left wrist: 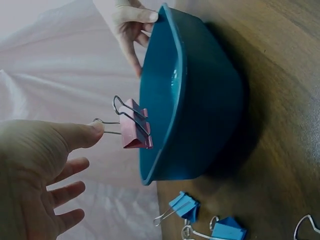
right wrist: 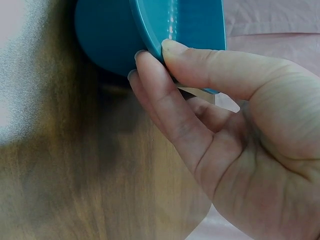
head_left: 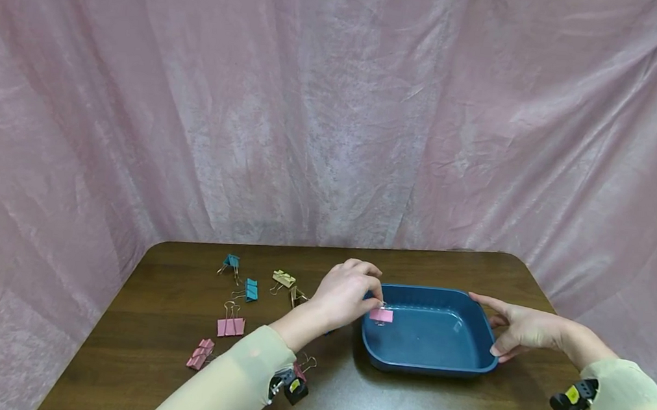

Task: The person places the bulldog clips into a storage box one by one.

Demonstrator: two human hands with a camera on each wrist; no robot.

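A pink binder clip hangs over the left end of a blue rectangular tray. My left hand pinches it by one wire handle, as the left wrist view shows with the clip at the thumb tip. The other fingers of that hand stand apart from the clip. At the tray's right end, my right hand grips the rim, thumb on the inner side and fingers outside. In the right wrist view the thumb presses on the rim. The tray's floor shows no clips in the head view.
Left on the brown table lie several binder clips: teal ones, a yellow one, a gold one and pink ones. Some sit partly hidden beneath the left forearm. A pink curtain hangs behind the table.
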